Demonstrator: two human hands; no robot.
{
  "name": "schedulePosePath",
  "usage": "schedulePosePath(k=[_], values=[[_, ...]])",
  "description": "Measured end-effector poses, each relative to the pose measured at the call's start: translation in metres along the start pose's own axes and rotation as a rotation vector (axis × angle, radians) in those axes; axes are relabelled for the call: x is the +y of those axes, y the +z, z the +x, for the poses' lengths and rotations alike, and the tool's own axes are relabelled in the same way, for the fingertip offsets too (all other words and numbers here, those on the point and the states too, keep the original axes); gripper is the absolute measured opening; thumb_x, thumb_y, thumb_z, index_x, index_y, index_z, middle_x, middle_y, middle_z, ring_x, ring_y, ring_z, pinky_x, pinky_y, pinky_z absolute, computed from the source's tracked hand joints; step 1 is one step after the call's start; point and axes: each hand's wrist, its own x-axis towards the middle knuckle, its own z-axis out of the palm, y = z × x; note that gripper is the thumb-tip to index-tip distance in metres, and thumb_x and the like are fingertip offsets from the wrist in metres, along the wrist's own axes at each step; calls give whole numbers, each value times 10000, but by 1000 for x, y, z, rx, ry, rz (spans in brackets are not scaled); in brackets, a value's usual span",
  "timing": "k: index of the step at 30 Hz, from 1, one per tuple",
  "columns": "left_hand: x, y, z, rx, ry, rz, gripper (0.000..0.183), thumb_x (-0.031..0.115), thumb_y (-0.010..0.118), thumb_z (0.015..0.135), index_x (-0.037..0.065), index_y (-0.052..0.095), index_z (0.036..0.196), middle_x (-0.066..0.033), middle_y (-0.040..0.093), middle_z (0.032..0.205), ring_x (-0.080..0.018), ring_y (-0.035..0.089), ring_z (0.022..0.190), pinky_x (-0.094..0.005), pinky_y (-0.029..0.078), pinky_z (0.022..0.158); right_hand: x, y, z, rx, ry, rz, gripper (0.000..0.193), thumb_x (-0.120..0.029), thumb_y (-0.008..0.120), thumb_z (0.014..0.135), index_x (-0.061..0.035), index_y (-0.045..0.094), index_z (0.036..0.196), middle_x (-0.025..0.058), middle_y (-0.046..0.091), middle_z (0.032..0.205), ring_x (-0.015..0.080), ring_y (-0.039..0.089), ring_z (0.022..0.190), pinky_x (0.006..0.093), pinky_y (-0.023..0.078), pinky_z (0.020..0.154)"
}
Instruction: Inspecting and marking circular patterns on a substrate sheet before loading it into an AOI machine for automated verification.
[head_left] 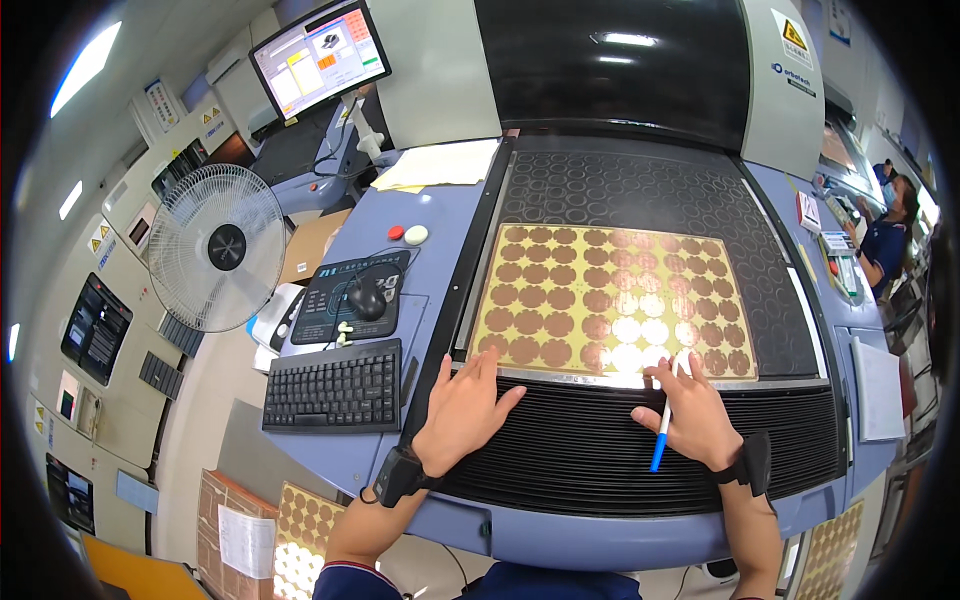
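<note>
A yellowish circuit board panel [590, 290] with rows of round copper-brown shapes lies flat on the black machine bed [620, 195]. At its near left corner my left hand [462, 415] is spread, fingertips on or just at the panel's edge; nothing is in it. My right hand [695, 415] is by the near edge, right of the middle, with a white marker pen [665, 425] held between its fingers. The pen's blue end points down toward me. Whether the right fingertips press on the panel, I cannot tell. Both wrists wear black bands.
Black ribbed bellows [640, 440] run along the near side. To the left are a keyboard [333, 388], a mouse [367, 298], red [396, 233] and white [415, 235] buttons, a fan [225, 247] and a monitor [320, 60]. More panels [305, 530] stand below. Another person [885, 235] is far right.
</note>
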Motion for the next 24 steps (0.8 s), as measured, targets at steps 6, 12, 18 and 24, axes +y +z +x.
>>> schedulePosePath(k=[6,12,18,24], values=[[-4,-9,5,-27,-66,-70,644,414,604,969,-50,441,1386,-243,677,1124,-398,639,1098,-554,394,1082,-2,2,2,-5,-57,4,732,-568,578,936,59,517,1311,350,606,1198,451,586,1167,506,272,1190],[-17,-6,-4,3,-51,38,632,422,605,965,-39,461,1373,-260,654,1171,-413,622,1121,-516,388,1104,3,11,0,72,-106,-10,751,-573,579,932,63,502,1324,351,605,1203,461,591,1155,527,277,1182],[-20,-51,-49,207,-172,-39,625,378,700,897,-45,530,1326,-262,611,1265,-414,573,1190,-465,442,1040,11,13,-6,64,-82,-61,774,-530,618,925,100,449,1340,339,617,1162,461,586,1157,564,291,1157],[-123,-54,-145,423,-604,374,496,311,676,907,-36,592,1252,-226,659,1171,-394,611,1083,-504,406,1052,11,25,-4,140,-157,-98,775,-535,635,909,106,480,1317,336,593,1203,468,557,1197,558,299,1158]])
